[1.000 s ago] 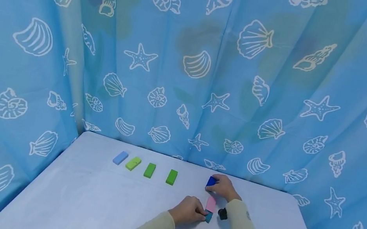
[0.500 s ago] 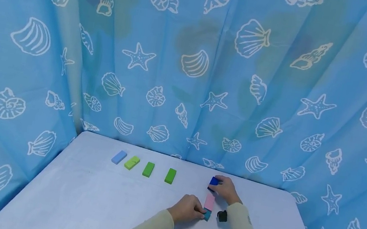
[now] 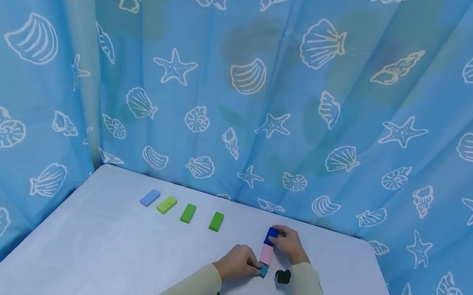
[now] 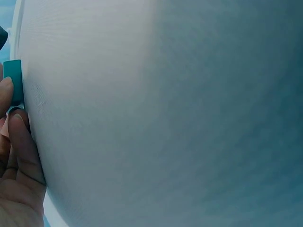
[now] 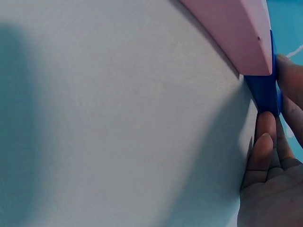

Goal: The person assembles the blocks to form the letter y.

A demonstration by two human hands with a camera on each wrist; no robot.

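Observation:
Three blocks stand end to end in a line on the white table: a teal block [image 3: 263,270] nearest the person, a pink block [image 3: 266,254] in the middle, a dark blue block [image 3: 270,236] at the far end. With thumb and fingers the left hand [image 3: 238,264] pinches the teal block at its near end. The right hand [image 3: 289,244] grips the dark blue block from the right side. In the right wrist view the pink block [image 5: 236,38] meets the blue one [image 5: 265,92]. Part of the teal block [image 4: 14,80] is covered by a fingertip in the left wrist view.
Toward the back left lie a light blue block [image 3: 150,198], a yellow-green block [image 3: 166,205] and two green blocks, one [image 3: 188,213] left of the other [image 3: 216,221]. A blue shell-patterned curtain [image 3: 209,87] hangs behind the white table [image 3: 111,251]. Black devices sit by both wrists.
The right hand has brought the dark blue block toward the person, against the pink block's far end. The left hand stays at the teal block. The head view has shifted slightly.

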